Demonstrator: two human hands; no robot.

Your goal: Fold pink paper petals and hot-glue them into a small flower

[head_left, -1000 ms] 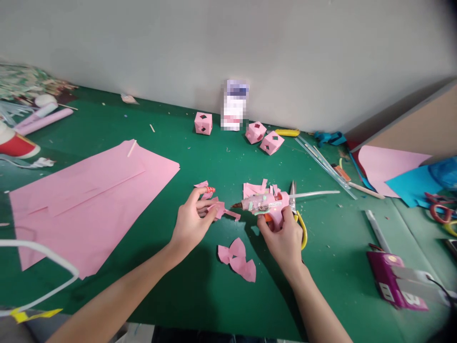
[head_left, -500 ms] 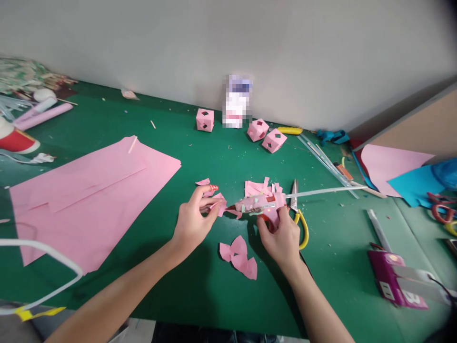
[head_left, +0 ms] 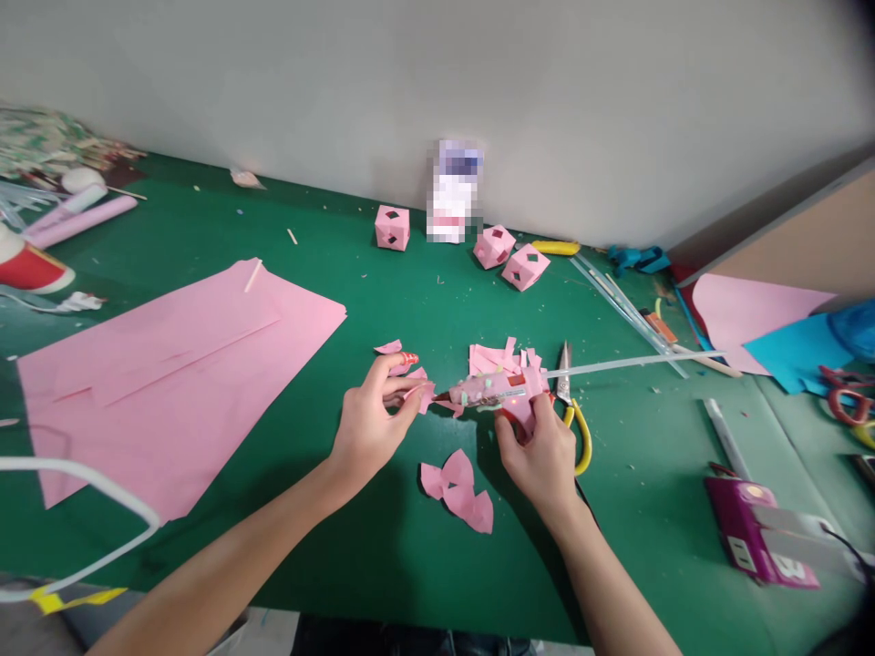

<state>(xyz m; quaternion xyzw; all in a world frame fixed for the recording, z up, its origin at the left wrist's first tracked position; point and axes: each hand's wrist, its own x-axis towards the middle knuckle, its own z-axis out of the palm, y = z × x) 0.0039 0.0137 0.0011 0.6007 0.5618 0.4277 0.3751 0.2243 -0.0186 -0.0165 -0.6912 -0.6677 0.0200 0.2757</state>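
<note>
Between the thumb and fingers of my left hand (head_left: 373,410) is a folded pink paper piece (head_left: 422,395), partly covered by the fingers. My right hand (head_left: 540,446) is wrapped round the handle of a pink hot glue gun (head_left: 488,390), whose nozzle points left and meets the paper's edge. A long clear glue stick (head_left: 635,363) sticks out of its back. Nearer to me lies a pink paper cutout with petal-like flaps (head_left: 459,492). Pink paper strips (head_left: 493,357) lie behind the gun, and yellow-handled scissors (head_left: 580,437) rest just right of it.
Three pink paper cubes with holes (head_left: 392,228) stand at the back near the wall. Large pink sheets (head_left: 184,392) cover the left of the green table (head_left: 328,565). At the right are a purple power strip (head_left: 745,528), clear glue sticks (head_left: 629,314) and coloured paper (head_left: 758,314).
Both hands stay nearly in place, with the glue gun's nozzle still at the paper. The glue stick's rear end now reaches slightly farther right.
</note>
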